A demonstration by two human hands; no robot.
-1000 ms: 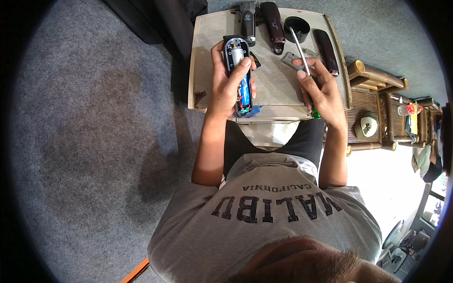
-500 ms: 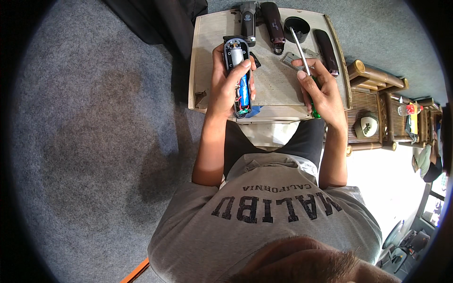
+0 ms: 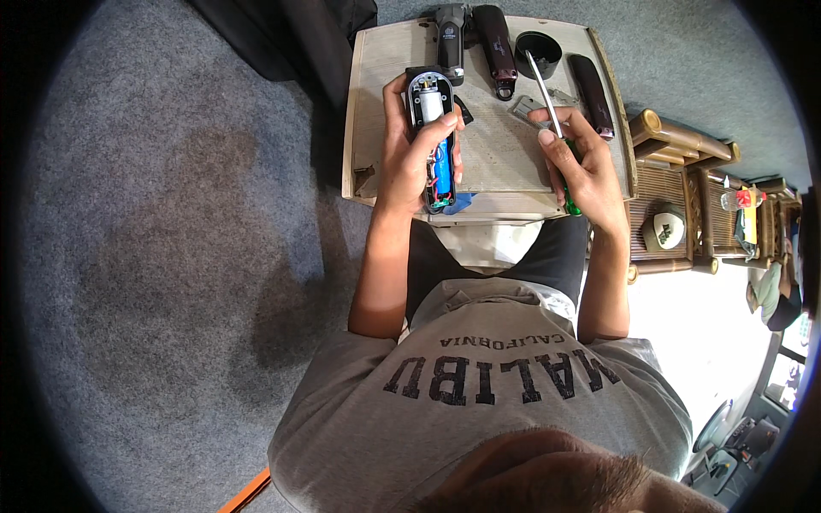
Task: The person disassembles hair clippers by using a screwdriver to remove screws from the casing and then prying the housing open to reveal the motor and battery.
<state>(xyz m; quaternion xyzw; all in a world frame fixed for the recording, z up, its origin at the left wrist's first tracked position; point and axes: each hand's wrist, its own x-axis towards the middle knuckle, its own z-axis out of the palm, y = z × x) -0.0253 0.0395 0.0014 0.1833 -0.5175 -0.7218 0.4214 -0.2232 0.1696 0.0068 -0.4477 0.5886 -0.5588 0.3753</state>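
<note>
My left hand (image 3: 404, 156) is wrapped round an opened hair clipper (image 3: 442, 171), its thumb lying across the middle. Inside the dark casing show a silver motor, a blue battery cell, thin red wires and a bit of green circuit board at the lower end. My right hand (image 3: 590, 171) grips a screwdriver (image 3: 542, 79) with a green handle. Its metal shaft points up and to the left, over a round black bowl (image 3: 547, 46); whether the tip touches the bowl I cannot tell. Beneath the right fingertips lies a flat, greyish metal piece (image 3: 525, 110).
Along the table's (image 3: 496, 162) far side lie a grey clipper (image 3: 450, 47), a dark maroon clipper (image 3: 493, 47) and a dark maroon casing (image 3: 590, 90). A small black part (image 3: 463, 109) rests beside the left hand. Bamboo furniture (image 3: 663, 188) with a cap (image 3: 667, 229) stands to the right.
The hair clipper in my left hand has tilted slightly, and the thumb has shifted a little on it. My right hand and the screwdriver have stayed put.
</note>
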